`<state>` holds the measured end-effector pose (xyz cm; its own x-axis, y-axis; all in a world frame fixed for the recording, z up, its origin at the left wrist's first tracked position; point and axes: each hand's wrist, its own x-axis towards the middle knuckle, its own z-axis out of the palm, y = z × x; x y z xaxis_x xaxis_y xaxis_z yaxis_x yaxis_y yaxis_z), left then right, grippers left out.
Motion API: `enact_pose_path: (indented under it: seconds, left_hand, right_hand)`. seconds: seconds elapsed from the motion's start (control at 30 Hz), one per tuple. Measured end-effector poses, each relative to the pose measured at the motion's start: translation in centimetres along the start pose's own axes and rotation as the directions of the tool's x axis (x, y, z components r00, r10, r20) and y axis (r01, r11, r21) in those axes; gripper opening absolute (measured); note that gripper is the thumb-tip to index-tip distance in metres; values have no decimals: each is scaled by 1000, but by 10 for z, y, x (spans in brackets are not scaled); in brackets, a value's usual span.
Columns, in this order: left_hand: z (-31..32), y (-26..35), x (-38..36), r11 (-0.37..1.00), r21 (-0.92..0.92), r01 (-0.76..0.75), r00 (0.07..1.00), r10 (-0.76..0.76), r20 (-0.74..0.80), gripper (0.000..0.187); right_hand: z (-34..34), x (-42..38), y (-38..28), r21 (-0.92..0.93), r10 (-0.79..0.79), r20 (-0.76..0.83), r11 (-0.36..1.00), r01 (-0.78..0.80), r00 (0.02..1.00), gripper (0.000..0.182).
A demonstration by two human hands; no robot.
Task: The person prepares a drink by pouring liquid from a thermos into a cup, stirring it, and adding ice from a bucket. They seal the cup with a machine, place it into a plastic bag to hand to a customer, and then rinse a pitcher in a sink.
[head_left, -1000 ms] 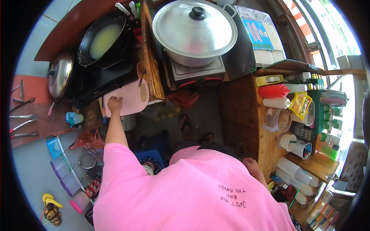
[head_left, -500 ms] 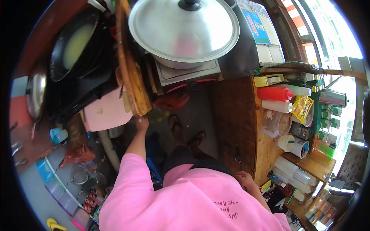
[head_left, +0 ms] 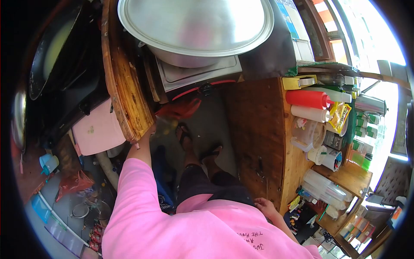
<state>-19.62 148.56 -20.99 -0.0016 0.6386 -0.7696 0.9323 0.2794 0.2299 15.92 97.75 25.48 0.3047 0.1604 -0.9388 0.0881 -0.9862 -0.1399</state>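
My left hand (head_left: 145, 134) wraps round the lower end of a thick wooden board (head_left: 125, 97), its fingers partly hidden by the wood. A pink cutting board (head_left: 98, 129) is to the left of that hand. My right hand (head_left: 266, 207) hangs low by my hip with its fingers loosely bent and nothing visible in it. Beside it rises the wooden side panel of a cabinet (head_left: 256, 134). Ahead, a large silver pot with a domed lid (head_left: 194, 26) sits on a metal stove (head_left: 200, 75).
A dark frying pan (head_left: 41, 82) with pale liquid is at the upper left. Red plastic (head_left: 181, 110) hangs under the stove. On the right shelf are a red squeeze bottle (head_left: 306, 99), a white squeeze bottle (head_left: 308, 113) and clear containers (head_left: 323, 187). A red bag (head_left: 74, 184) lies lower left.
The view has shifted forward, so the pot looks larger and closer. My left hand stays at the board's end. My right hand's fingers have loosened slightly near my hip.
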Motion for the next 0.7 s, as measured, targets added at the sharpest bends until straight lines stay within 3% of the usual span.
enact_pose_path:
  seconds: [0.2,0.23,0.3,0.33,0.4,0.5,0.6,0.67,0.7]
  left_hand:
    - [21,10,0,995,-103,-3,997,11,77,30]
    - [16,13,-10,994,-111,10,998,-2,69,30]
    - [4,38,-45,990,-91,-112,988,121,99,30]
    - [-1,42,-60,990,-102,-97,990,106,87,30]
    - [-8,47,-83,968,62,-244,970,244,16,31]
    - [10,38,-86,980,-137,-146,988,139,-63,32]
    - [9,33,-83,997,-74,-14,997,8,-76,35]
    - [-17,38,-100,995,-96,16,946,-46,-322,37]
    - [-20,30,-84,998,-52,45,935,-61,-350,37]
  right_hand:
    - [-8,26,28,42,-29,-4,999,30,1000,32]
    - [-9,22,16,28,-37,6,999,37,999,32]
    - [-12,4,-34,157,46,-52,987,-37,998,32]
    - [-17,16,-19,139,34,-44,990,-27,998,32]
    - [-26,49,24,-135,-95,-11,986,92,995,31]
    - [-38,78,48,-150,-147,13,978,148,989,30]
    - [-43,86,66,-149,-164,10,975,163,986,30]
    - [-55,94,71,-171,-173,-11,971,169,985,30]
    - [-56,94,77,-162,-181,-17,971,176,983,30]
